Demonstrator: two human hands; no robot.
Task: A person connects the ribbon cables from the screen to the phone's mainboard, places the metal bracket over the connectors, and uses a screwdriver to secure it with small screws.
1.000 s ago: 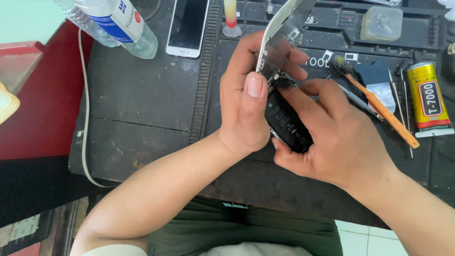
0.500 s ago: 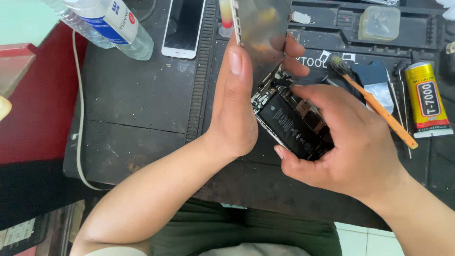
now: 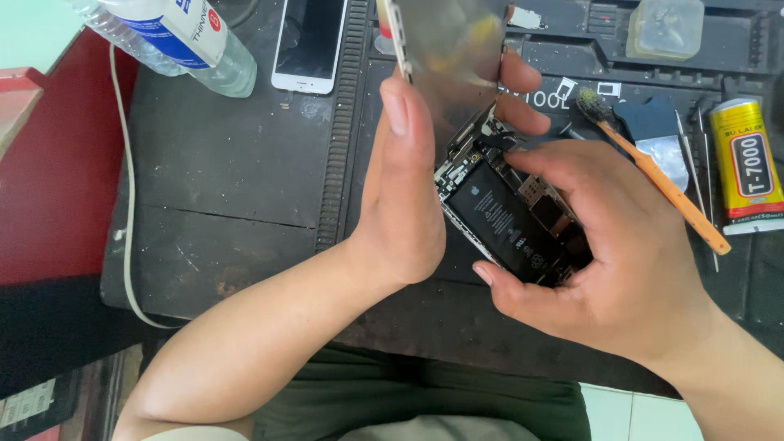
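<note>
The opened phone body [image 3: 514, 224] lies tilted above the dark work mat [image 3: 229, 188] on the counter, its black battery and small boards facing up. The right hand [image 3: 604, 261] cradles it from below and from the right, fingers curled round its lower edge, with one fingertip resting on the connectors at the phone body's upper end. Lifted off that upper end stands the screen panel [image 3: 449, 57], raised nearly upright and apparently still joined there. The left hand [image 3: 404, 188] is closed on the panel, thumb along its near edge and fingers behind it.

Up and left of the phone body, a second white phone [image 3: 310, 41] lies flat on the mat, and farther left a clear plastic bottle [image 3: 175, 37] lies on its side. To the right of the phone body lie an orange-handled brush [image 3: 653, 175], thin metal tools, and a yellow glue tube [image 3: 745, 163]. A white cable [image 3: 124, 204] runs along the mat's left edge.
</note>
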